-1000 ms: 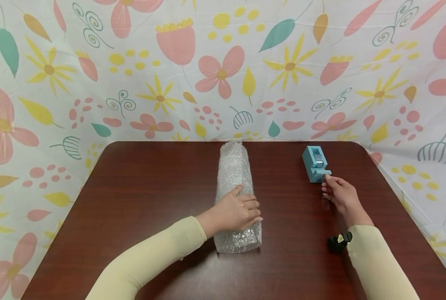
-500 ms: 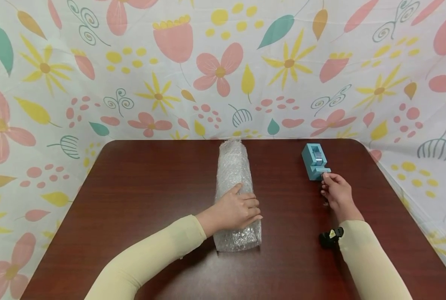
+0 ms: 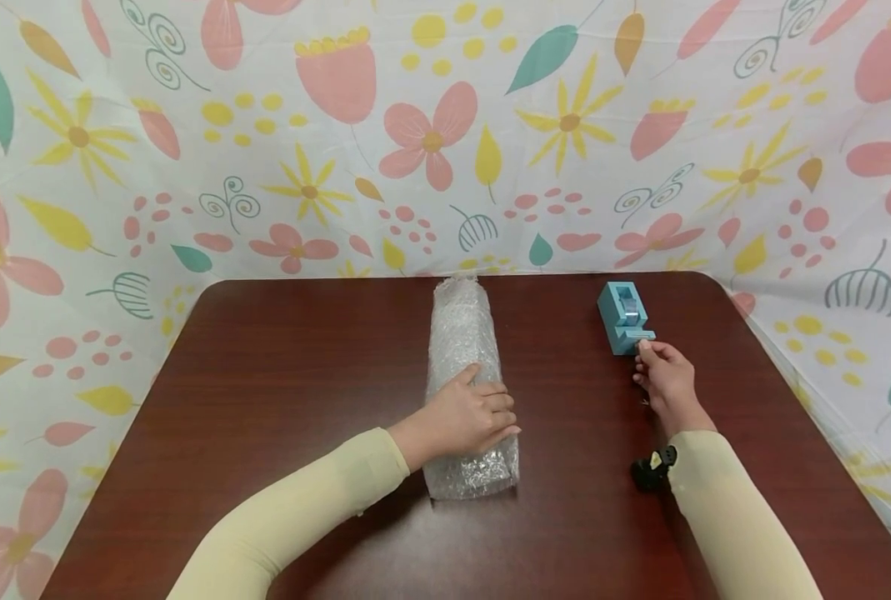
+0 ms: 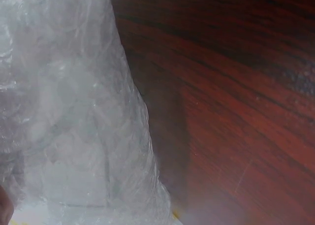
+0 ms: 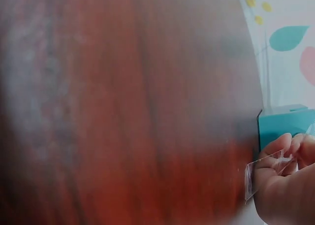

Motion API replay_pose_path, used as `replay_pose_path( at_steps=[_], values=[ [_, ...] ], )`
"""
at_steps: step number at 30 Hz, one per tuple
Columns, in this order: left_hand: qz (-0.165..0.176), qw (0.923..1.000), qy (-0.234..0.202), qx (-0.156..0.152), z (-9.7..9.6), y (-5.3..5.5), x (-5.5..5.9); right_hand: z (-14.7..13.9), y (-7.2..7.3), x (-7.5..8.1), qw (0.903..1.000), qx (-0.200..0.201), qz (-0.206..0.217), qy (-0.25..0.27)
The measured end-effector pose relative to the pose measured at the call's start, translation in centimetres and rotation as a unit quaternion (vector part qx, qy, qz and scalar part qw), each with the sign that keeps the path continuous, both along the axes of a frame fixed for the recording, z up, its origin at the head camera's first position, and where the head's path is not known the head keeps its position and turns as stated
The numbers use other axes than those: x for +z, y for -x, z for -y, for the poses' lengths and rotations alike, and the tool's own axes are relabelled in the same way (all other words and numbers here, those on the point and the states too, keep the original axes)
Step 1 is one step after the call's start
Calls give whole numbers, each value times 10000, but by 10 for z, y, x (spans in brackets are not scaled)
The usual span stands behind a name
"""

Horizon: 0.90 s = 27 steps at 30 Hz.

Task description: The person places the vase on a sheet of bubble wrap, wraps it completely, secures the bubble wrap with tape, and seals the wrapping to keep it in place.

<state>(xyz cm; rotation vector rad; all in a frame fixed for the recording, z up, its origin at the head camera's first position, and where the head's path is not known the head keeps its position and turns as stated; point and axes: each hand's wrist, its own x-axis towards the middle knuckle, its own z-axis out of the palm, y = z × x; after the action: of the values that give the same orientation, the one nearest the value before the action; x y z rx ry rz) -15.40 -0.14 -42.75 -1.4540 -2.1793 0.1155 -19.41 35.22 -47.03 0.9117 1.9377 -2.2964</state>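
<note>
In the head view a long bundle in clear bubble wrap (image 3: 463, 325) lies lengthwise at the middle of the table. My left hand (image 3: 469, 417) rests across its nearer half, fingers together and reaching its right edge. The wrap (image 4: 83, 112) fills the left side of the left wrist view. My right hand (image 3: 668, 379) is at the front of a light blue tape dispenser (image 3: 616, 340), thumb and finger pinching a strip of clear tape. The right wrist view shows this clear tape (image 5: 250, 183) sticking out from the fingers, with the dispenser (image 5: 275, 129) just behind the hand (image 5: 290, 185).
The dark reddish-brown table (image 3: 302, 350) backs onto a white cloth (image 3: 430, 75) printed with flowers and leaves. A small black device (image 3: 651, 471) is at the right wrist. Both forearms wear pale yellow sleeves (image 3: 295, 508).
The head view has shifted slightly. My right hand has moved a little left and forward, staying at the dispenser's front. My left hand has kept its place on the wrapped bundle.
</note>
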Motion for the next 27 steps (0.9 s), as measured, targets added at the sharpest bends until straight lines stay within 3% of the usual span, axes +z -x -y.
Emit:
replay_pose_path(
  at_steps=[15, 18, 22, 27],
  values=[
    [72, 9999, 86, 83, 2, 0, 1, 4, 3, 4, 10000, -31, 36, 18],
    [129, 9998, 77, 99, 2, 0, 1, 8, 4, -1, 9980, 167, 88, -604],
    [236, 9996, 119, 120, 2, -1, 2, 11, 3, -8, 9867, 361, 227, -1570],
    [215, 9996, 126, 108, 1, -1, 2, 5, 1, -1, 9859, 700, 388, -1469]
  ],
)
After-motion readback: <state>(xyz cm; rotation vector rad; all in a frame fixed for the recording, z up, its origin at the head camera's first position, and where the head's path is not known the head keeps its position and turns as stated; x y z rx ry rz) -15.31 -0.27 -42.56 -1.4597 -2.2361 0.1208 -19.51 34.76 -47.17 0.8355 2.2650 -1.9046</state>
